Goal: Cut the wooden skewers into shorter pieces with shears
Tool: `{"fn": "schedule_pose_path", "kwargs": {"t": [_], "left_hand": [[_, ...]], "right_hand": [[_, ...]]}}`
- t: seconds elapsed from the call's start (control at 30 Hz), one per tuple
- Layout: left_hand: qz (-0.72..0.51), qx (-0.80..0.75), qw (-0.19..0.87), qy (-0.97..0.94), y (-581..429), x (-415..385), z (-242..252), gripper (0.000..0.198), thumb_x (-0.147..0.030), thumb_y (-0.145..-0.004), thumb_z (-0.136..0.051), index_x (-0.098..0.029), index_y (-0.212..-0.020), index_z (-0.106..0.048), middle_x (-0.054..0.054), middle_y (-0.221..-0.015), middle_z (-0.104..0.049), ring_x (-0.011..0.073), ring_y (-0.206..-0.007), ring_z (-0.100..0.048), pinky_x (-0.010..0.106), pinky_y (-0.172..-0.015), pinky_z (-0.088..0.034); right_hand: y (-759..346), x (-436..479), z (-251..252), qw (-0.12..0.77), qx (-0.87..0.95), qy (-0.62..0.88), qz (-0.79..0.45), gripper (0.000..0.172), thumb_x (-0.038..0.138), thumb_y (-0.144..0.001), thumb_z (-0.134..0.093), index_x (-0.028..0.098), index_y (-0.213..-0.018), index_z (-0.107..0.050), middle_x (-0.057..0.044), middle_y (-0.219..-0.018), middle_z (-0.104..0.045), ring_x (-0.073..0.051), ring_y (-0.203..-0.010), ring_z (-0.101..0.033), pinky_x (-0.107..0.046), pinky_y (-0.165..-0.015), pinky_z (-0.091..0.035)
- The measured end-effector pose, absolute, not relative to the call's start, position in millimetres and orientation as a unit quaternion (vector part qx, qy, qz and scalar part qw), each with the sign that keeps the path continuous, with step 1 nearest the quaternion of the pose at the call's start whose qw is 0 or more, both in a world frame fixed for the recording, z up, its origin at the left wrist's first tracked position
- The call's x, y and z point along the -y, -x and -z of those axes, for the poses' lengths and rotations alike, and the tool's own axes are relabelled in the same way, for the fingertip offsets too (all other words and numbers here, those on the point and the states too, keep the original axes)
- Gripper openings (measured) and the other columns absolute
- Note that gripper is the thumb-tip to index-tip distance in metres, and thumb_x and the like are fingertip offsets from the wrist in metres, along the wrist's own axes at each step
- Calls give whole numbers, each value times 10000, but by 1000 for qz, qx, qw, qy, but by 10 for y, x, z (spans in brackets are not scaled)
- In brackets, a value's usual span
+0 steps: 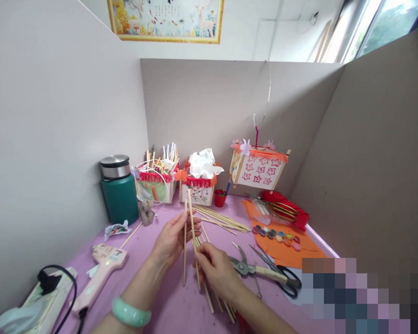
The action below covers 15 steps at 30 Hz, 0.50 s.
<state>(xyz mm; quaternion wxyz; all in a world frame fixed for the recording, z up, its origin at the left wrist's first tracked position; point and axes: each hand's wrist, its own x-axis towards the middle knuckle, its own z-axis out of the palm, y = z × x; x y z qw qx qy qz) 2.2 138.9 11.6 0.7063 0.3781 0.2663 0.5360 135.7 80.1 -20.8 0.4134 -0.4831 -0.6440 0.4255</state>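
Note:
Two thin wooden sticks are held up over the table. My left hand (pixel 174 234), with a green bangle on its wrist, pinches one wooden stick (pixel 185 260) between thumb and fingers. A second wooden stick (pixel 191 208) stands beside it, tilted slightly, and my right hand (pixel 211 264) grips it lower down. Beneath my right hand several loose sticks (pixel 209 299) lie on the purple tabletop (pixel 167 306), partly hidden by it. Another bundle of sticks (pixel 226 218) lies farther back. Pruning shears (pixel 244 267) rest just right of my right hand.
A pink glue gun (pixel 102 273) and a power strip (pixel 48 292) lie left, near a green flask (pixel 119 197). Decorated boxes (pixel 197 192) stand at the back. A paper lantern (pixel 259 168) hangs right, above paint pots (pixel 277 235). Black-handled scissors (pixel 289 278) lie right.

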Motion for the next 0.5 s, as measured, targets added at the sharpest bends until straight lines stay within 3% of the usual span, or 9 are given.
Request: {"fn": "schedule_pose_path", "kwargs": {"t": [0.13,0.23,0.3,0.5], "left_hand": [[-544,-217,705,-400,-71,-1306,-165,274,-334,-808,-607,-195,-1044,-613,27,-826,-677,109,-664,-627,237,-648,-507],[-539,-201,705,-415,-86,-1260,-179,295,-331,-822,-591,-179,-1074,-607,25,-803,-657,94,-646,-599,204,-600,-478],[-538,-190,702,-426,-87,-1242,-181,297,-308,-840,-569,-164,-1098,-601,30,-808,-649,91,-658,-587,204,-621,-471],[-503,-190,705,-463,-65,-1230,-189,296,-229,-832,-581,-165,-1120,-610,44,-876,-650,113,-734,-611,220,-693,-466]], "right_hand": [[-1303,-780,189,439,653,479,-390,122,230,-869,-426,191,-796,-515,50,-546,-518,-100,-480,-506,-193,-500,-379],[-1277,-779,189,434,677,466,-369,213,229,-887,-400,177,-744,-548,27,-584,-540,-98,-522,-519,-194,-541,-379],[-1276,-782,193,419,695,468,-350,255,214,-884,-399,170,-677,-541,19,-600,-541,-94,-546,-513,-193,-558,-365],[-1324,-797,209,355,744,493,-278,157,161,-805,-513,171,-649,-528,26,-628,-549,-94,-592,-482,-193,-560,-301]]}}
